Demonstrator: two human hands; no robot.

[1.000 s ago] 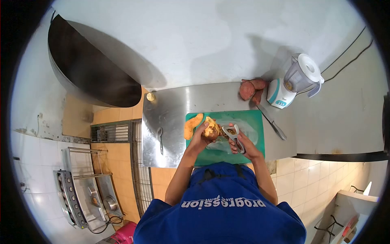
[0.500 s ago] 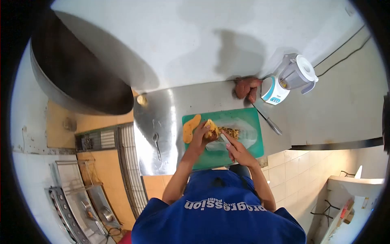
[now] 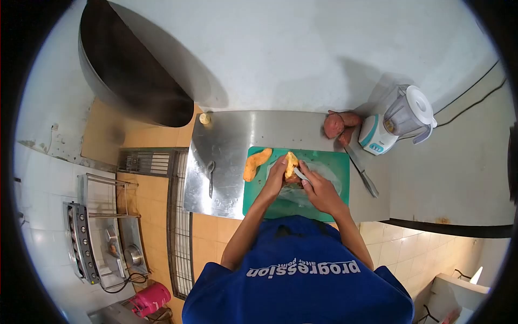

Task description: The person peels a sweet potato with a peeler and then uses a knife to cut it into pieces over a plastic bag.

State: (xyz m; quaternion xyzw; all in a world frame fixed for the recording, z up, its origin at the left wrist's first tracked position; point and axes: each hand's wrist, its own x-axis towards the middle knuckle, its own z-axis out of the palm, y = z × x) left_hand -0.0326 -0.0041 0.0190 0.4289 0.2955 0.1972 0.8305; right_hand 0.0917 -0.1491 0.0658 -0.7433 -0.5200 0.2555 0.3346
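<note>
The sweet potato (image 3: 291, 164), partly peeled and yellow-orange, is held above the green cutting board (image 3: 329, 202), in the fingers of the left hand (image 3: 276, 178), which wraps it from the left side. The right hand (image 3: 318, 190) is closed on a white peeler (image 3: 300, 174) whose head touches the right side of that potato. Under both hands a clear plastic sheet (image 3: 324, 175) lies on the board with peelings on it. Just left of the held potato, one fully peeled orange sweet potato (image 3: 256, 163) lies on the board's left edge. The board rests on a steel table (image 3: 232, 146). On the bare steel to the left lies one spoon (image 3: 210, 175); to the right of the board lies one knife (image 3: 365, 175). Farther back, three unpeeled reddish sweet potatoes (image 3: 337, 124) sit by the wall, touching one white blender (image 3: 396, 119). A small round lid (image 3: 204, 118) sits at the table's far left corner.
</note>
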